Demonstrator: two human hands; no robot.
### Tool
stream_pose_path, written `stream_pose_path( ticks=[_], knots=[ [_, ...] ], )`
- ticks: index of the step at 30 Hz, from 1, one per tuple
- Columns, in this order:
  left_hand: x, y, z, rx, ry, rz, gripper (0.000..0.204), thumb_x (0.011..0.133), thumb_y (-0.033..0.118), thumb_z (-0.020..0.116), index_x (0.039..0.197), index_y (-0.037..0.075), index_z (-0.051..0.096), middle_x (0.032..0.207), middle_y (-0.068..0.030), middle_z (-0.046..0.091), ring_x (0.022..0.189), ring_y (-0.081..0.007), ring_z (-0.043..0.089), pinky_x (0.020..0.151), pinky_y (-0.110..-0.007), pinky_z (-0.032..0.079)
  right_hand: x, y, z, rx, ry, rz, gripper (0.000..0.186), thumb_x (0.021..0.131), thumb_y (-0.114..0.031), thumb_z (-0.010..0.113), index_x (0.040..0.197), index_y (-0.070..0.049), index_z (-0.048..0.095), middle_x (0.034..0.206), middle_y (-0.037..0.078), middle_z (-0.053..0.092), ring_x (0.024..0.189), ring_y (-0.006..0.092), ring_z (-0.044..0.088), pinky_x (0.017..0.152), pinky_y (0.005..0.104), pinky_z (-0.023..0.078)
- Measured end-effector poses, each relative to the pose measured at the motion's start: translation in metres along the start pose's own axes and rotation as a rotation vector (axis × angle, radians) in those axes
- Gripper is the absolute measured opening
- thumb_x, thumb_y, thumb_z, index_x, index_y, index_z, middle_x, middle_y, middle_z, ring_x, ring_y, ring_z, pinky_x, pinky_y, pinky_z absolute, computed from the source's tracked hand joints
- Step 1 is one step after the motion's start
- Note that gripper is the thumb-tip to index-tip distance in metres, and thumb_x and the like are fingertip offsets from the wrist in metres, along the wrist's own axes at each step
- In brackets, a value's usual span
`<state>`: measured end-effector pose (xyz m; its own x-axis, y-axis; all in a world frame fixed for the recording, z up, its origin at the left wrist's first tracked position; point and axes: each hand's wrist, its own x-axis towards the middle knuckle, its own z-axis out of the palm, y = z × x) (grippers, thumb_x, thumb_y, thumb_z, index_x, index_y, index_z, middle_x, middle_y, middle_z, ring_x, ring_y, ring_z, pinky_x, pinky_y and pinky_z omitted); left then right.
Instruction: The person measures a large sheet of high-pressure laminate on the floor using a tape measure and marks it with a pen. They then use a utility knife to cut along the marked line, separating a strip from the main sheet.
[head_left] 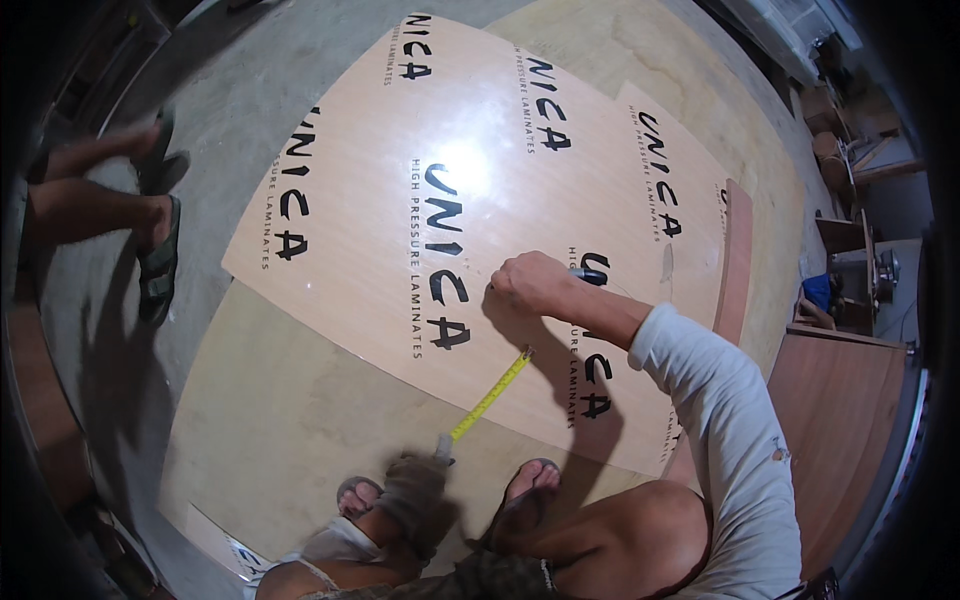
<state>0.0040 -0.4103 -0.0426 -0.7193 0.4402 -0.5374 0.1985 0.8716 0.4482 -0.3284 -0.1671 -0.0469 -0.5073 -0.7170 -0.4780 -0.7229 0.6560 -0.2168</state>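
A large glossy wood-coloured laminate sheet, printed with dark lettering, lies in front of me. Over its near-right part is my right hand, closed in a fist round a dark marker whose end sticks out behind the hand. Lower down, close to my feet, my left hand is dark and smeared by motion. It grips a tape measure, whose case it largely hides. From there the yellow blade runs out over the sheet's near edge, its hook end lying below my right hand.
Beneath the laminate is a larger plywood board, on which my feet rest. A reddish-brown strip lies along the right side. Another person's sandalled feet are at the left. A brown wooden panel stands at the right.
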Motion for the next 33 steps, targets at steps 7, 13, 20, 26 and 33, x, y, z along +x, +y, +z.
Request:
stream_pose_path(
  ticks=[7,13,20,26,33],
  knots=[
    [-0.008,-0.001,0.001,0.137,0.092,0.007,0.07,0.097,0.025,0.065,0.16,0.004,0.043,0.084,-0.0138,0.07,0.071,-0.0308,0.072,0.061,-0.048,0.056,0.016,0.061,-0.106,0.134,1.018,0.656,0.019,0.099,-0.015,0.059,0.106,-0.003,0.072,0.095,0.024,0.075,0.09,0.0434,0.074,0.082,0.0534,0.059],
    [-0.01,-0.007,-0.012,-0.042,-0.114,-0.056,0.078,0.097,0.019,0.059,0.169,0.012,0.029,0.095,-0.0224,0.072,0.083,-0.0406,0.074,0.074,-0.058,0.057,-0.098,0.033,-0.044,0.659,1.02,0.697,0.027,0.106,-0.023,0.061,0.101,0.004,0.066,0.079,0.026,0.07,0.078,0.0436,0.072,0.072,0.0483,0.056],
    [-0.037,-0.029,-0.073,-0.25,-0.16,0.153,0.076,0.097,0.018,0.056,0.169,0.014,0.031,0.11,-0.0259,0.072,0.098,-0.0465,0.071,0.087,-0.055,0.057,-0.241,-0.144,0.121,1.207,0.612,0.935,0.046,0.094,-0.03,0.081,0.125,0.002,0.071,0.094,0.013,0.077,0.085,0.017,0.071,0.08,0.0347,0.058],
    [0.0,-0.041,-0.185,0.222,-0.412,0.385,0.077,0.094,0.009,0.059,0.167,0.021,0.038,0.111,-0.023,0.072,0.098,-0.0437,0.072,0.086,-0.052,0.058,-0.312,-0.249,0.194,1.902,0.767,1.11,0.031,0.099,-0.029,0.077,0.112,-0.001,0.076,0.07,0.002,0.066,0.057,0.0094,0.059,0.054,0.0285,0.051],
    [0.082,0.055,-0.193,0.763,-0.539,0.541,0.078,0.096,0.011,0.059,0.168,0.031,0.035,0.108,-0.0193,0.071,0.092,-0.0388,0.075,0.082,-0.053,0.061,-0.341,-0.276,0.216,1.805,0.957,1.412,0.035,0.101,-0.032,0.072,0.118,-0.001,0.074,0.069,0.003,0.065,0.053,0.0106,0.059,0.05,0.0288,0.049]
  ],
)
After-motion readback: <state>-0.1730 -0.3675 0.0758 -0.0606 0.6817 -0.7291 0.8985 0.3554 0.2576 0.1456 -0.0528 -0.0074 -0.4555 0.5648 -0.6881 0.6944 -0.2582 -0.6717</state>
